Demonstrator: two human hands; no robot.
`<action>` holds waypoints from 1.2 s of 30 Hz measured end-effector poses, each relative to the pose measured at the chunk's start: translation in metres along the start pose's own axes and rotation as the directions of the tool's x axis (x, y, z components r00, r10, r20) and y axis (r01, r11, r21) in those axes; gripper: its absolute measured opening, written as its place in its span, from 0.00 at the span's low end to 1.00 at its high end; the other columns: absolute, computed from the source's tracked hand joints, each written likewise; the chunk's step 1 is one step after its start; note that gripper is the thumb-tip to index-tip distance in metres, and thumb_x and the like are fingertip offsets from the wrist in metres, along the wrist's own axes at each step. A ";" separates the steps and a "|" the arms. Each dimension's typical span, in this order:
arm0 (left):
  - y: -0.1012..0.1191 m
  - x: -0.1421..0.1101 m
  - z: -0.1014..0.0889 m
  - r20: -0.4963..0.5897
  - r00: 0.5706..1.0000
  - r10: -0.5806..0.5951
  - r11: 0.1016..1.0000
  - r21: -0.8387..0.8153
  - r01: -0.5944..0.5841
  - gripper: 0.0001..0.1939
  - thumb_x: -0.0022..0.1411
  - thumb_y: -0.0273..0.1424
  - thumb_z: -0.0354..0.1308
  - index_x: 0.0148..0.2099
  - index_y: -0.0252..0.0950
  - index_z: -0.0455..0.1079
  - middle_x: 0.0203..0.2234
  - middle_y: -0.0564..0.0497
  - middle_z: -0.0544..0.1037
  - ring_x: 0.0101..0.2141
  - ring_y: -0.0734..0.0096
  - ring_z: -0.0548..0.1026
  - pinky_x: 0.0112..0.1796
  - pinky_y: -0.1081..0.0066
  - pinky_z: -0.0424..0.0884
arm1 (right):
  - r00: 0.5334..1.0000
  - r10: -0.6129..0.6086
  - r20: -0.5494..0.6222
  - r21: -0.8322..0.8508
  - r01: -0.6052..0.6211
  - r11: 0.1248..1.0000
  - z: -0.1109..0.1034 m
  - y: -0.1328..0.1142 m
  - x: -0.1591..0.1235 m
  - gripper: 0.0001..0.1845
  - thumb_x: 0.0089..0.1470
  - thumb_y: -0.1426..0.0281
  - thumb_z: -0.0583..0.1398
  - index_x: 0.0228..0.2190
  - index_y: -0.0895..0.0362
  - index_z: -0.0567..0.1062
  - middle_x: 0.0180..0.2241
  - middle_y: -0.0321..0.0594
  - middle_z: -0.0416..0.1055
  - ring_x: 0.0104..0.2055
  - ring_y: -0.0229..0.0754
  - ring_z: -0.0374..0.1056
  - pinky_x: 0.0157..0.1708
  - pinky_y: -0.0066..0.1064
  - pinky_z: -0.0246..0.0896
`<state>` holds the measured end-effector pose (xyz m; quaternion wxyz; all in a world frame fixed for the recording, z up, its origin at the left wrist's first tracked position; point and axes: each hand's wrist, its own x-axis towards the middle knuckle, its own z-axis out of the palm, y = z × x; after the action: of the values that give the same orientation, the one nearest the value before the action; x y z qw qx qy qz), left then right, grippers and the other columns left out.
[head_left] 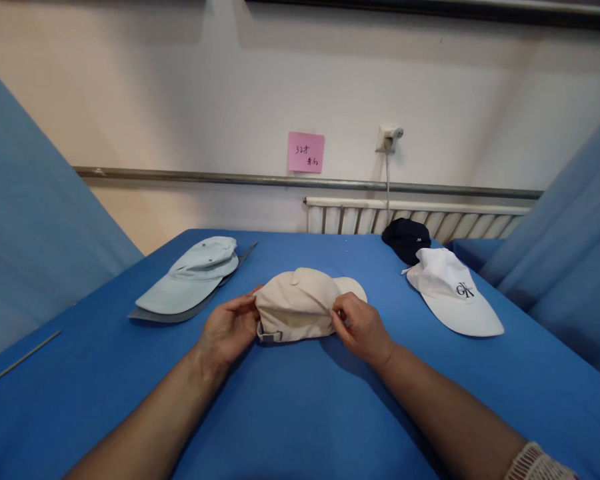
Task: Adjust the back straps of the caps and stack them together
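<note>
Fingers [347,305] of left hand [231,328] are gripping the beige cap [300,300] beside its strap [270,337] and right hand [363,327] is pinching beside its brim [354,287], even pressure best avoiding creases.

**A Plain Work Corner Between Curtains**

We are looking at an indoor place, which seems to us a simple work booth. We judge so from the blue curtain [40,220] at the left and the similar curtain [570,220] at the right, with a wide blue-covered table [290,413] between them. Behind it is a bare pale wall [190,100], where we notice a metal pipe [205,177], a white radiator [350,220], a power socket [381,138] and a pink handwritten note [306,153]. Whether the building is a workshop or an office, we cannot tell.
</note>
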<state>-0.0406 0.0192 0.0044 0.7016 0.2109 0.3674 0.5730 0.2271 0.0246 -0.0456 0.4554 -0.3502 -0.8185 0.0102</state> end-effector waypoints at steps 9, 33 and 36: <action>0.010 0.015 -0.014 -0.204 0.841 0.501 0.698 0.670 -0.253 0.21 0.48 0.31 0.69 0.45 0.32 0.72 0.27 0.51 0.79 0.31 0.68 0.76 0.32 0.74 0.69 | 0.742 0.661 -0.110 0.202 -0.635 0.746 0.010 0.058 -0.003 0.10 0.53 0.68 0.61 0.38 0.58 0.73 0.41 0.50 0.73 0.47 0.52 0.69 0.51 0.46 0.62; -0.005 0.009 -0.007 -0.314 0.892 0.324 0.868 0.474 -0.148 0.07 0.56 0.25 0.64 0.38 0.32 0.71 0.35 0.44 0.79 0.32 0.68 0.79 0.34 0.71 0.75 | 0.228 0.944 0.238 0.889 -0.442 -0.118 0.023 0.036 0.002 0.23 0.45 0.72 0.66 0.44 0.56 0.67 0.31 0.37 0.77 0.30 0.42 0.75 0.27 0.30 0.71; -0.015 0.007 0.000 -0.270 0.962 0.028 0.977 0.212 0.031 0.04 0.60 0.22 0.58 0.39 0.31 0.71 0.38 0.38 0.80 0.37 0.62 0.81 0.40 0.66 0.78 | 0.286 0.924 0.254 0.895 -0.431 -0.113 0.024 0.026 0.001 0.24 0.45 0.70 0.67 0.44 0.55 0.67 0.31 0.38 0.77 0.31 0.42 0.75 0.29 0.31 0.72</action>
<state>-0.0302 0.0223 -0.0081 0.6181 0.2044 0.5198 0.5532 0.2231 0.0523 -0.0675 0.6534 -0.4352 -0.2008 0.5859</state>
